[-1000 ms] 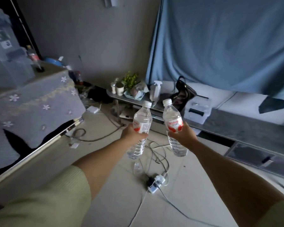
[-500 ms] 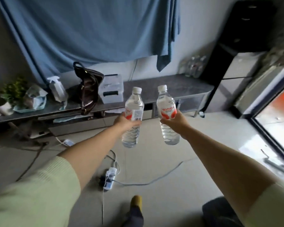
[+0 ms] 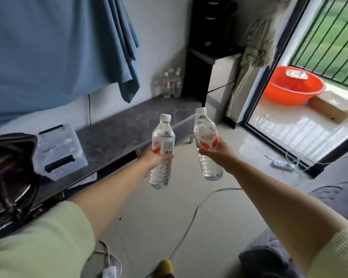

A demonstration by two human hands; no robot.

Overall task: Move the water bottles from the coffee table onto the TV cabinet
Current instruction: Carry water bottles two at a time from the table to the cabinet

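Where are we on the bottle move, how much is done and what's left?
Done: several water bottles already stand at the far end of the TV cabinet. In hand: the left hand and right hand each grip a bottle, held above the floor. Left: set both down. The coffee table is out of view.

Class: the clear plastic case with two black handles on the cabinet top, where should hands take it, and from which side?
Grip the nearer black handle of the clear case, coming from the room side: it faces outward, raised and bar-shaped.
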